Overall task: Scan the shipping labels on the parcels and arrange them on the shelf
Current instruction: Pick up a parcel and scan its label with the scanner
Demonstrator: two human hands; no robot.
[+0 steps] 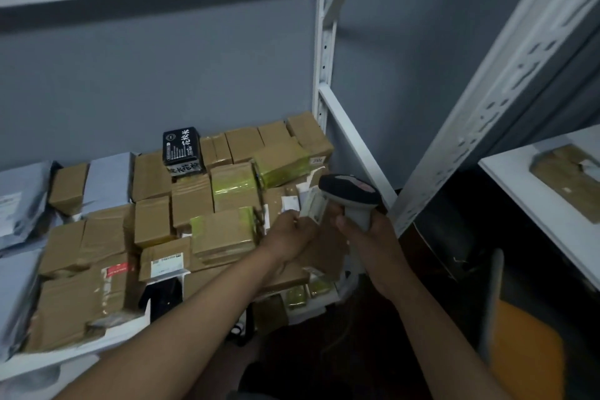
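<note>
Now right hand (363, 230) grips scanner (352, 196), head aimed left at label (313, 204). Left hand (292, 234) pinches that label on parcel (324, 250), right end of shelf (74, 357). Label just beside scanner, left of it.

Cardboard, tape and painted metal around the hands

Left of the left hand (293, 230), the boxes (191, 201) are matt brown cardboard, several banded in glossy yellow-green tape (233, 187); beyond them a black packet (181, 148) shines like plastic film, and farther left lie smooth grey plastic mailers (19, 204). The right hand (370, 234) grips a scanner (354, 196) of smooth grey and black plastic. The shelf frame (323, 58) behind is white painted metal.
</note>
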